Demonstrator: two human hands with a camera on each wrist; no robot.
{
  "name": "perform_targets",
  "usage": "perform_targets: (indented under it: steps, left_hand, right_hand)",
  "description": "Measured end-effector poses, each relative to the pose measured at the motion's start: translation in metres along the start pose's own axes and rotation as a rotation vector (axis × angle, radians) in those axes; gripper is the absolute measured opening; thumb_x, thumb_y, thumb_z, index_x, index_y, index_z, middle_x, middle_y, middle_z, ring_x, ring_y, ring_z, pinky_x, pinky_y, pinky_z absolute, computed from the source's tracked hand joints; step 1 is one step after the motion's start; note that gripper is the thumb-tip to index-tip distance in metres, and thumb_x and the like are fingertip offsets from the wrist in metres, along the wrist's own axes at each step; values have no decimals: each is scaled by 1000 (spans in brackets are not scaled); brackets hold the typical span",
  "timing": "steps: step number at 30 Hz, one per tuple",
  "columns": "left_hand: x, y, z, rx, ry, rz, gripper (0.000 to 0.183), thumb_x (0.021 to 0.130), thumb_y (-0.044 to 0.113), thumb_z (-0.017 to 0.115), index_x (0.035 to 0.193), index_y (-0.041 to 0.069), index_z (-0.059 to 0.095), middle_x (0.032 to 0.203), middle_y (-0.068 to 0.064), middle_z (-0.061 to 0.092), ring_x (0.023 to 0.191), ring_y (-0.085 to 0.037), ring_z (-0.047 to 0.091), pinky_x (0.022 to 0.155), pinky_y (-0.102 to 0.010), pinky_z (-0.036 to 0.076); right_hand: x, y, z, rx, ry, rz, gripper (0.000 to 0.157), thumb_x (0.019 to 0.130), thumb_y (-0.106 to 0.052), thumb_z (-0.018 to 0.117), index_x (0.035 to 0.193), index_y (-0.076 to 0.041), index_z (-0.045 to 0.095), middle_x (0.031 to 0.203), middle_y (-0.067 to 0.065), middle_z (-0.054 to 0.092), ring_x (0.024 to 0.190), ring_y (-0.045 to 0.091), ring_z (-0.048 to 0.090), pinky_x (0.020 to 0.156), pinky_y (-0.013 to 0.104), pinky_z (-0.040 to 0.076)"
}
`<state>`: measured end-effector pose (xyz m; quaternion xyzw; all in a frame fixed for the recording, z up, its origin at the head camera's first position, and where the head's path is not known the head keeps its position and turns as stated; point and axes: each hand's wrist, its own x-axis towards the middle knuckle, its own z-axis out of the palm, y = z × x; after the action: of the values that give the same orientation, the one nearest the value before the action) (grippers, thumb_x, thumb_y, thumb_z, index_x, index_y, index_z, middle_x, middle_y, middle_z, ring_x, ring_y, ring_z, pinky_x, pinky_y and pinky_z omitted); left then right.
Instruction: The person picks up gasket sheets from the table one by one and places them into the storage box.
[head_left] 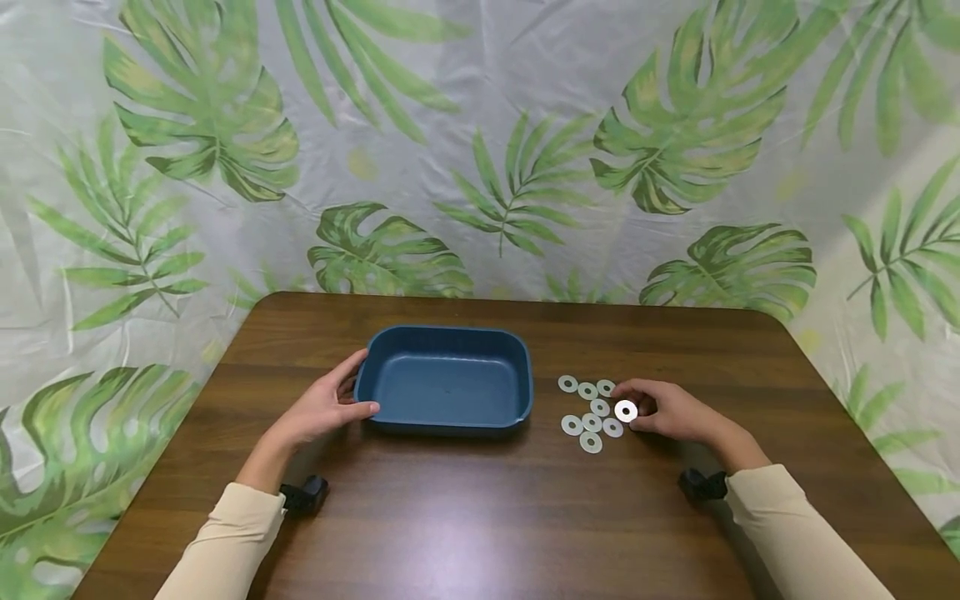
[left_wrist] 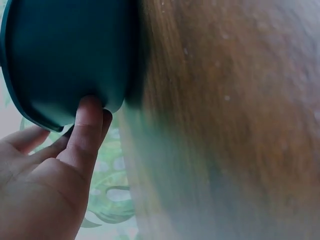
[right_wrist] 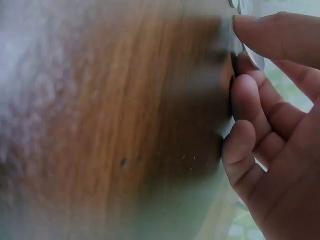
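A blue rectangular tub (head_left: 450,392) stands on the wooden table, its open top facing up. My left hand (head_left: 326,408) grips its left end, with the thumb at the near corner and the fingers round the far side. The left wrist view has the thumb of that hand (left_wrist: 60,180) against the tub's outer wall (left_wrist: 75,55). Right of the tub, my right hand (head_left: 675,410) pinches a shiny flat washer (head_left: 619,415) at its edge, tilted up. Several more flat washers (head_left: 591,442) lie in a loose cluster just left of these fingers, some overlapping.
The brown wooden table (head_left: 465,517) extends toward me, with a glare patch near its front. Behind it hangs a pale cloth (head_left: 525,275) printed with green leaves. Black wrist cameras (head_left: 303,495) sit under both wrists, close above the tabletop.
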<state>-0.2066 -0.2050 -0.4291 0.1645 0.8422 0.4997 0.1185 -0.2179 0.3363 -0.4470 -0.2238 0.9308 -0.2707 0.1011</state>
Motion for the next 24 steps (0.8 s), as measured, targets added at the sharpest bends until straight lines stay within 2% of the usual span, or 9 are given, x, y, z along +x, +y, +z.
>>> perform_targets:
  steps: [4,7,9,11,14,16,19,22,24]
  left_hand:
    - [-1,-3,0,-6,-8,4,91,91,15,71,159,3,12,162,-29,21,138,-46,44,94,-28,53]
    - [-1,-4,0,-32,-13,12,92,91,14,71,159,3,12,161,-29,21,137,-46,45,92,-20,52]
    - [0,-5,0,-40,-13,11,92,90,14,72,159,3,12,162,-29,21,138,-46,45,94,-24,53]
    - [0,-6,1,-40,-13,7,92,90,14,72,159,4,12,162,-28,19,141,-46,40,101,-35,51]
    - [1,-6,1,-53,-14,13,92,90,14,72,159,3,13,162,-29,20,145,-48,32,109,-52,43]
    - [2,-6,2,-78,-17,19,92,89,12,72,159,2,13,161,-29,21,146,-49,30,109,-57,40]
    - [2,-6,3,-111,-17,25,92,88,10,73,158,1,14,159,-30,25,143,-50,34,106,-47,45]
    - [1,-4,4,-108,-21,19,93,88,12,74,158,1,13,159,-30,25,141,-49,37,100,-32,49]
    - [0,-3,4,-95,-27,17,94,89,13,73,158,1,11,160,-30,23,141,-49,37,97,-26,50]
  right_hand:
    - [1,1,0,23,-15,1,37,83,1,73,118,-7,66,94,3,65,77,2,52,68,22,46]
    - [0,0,0,26,-7,1,35,83,1,74,117,-7,67,93,2,65,76,2,51,68,22,46]
    - [-1,-1,1,22,4,5,35,83,-1,74,117,-7,67,92,1,65,76,1,51,68,22,45]
    - [-1,-1,1,15,15,11,34,84,-3,75,116,-7,67,90,1,64,76,1,50,68,22,45]
    - [-1,-1,2,8,28,14,33,84,-7,76,116,-7,68,88,0,63,75,1,49,67,22,44]
    - [-1,-1,1,6,29,13,32,85,-7,76,115,-7,68,87,0,63,75,1,49,67,22,43]
    - [-1,0,0,4,23,14,31,85,-7,75,115,-5,68,87,-1,62,76,2,49,66,22,43]
    - [-1,1,0,17,22,25,31,85,-7,73,116,-5,68,86,-1,62,75,2,49,66,22,42]
    - [-1,2,0,33,28,29,31,86,-7,73,116,-5,68,86,0,62,75,1,49,66,21,43]
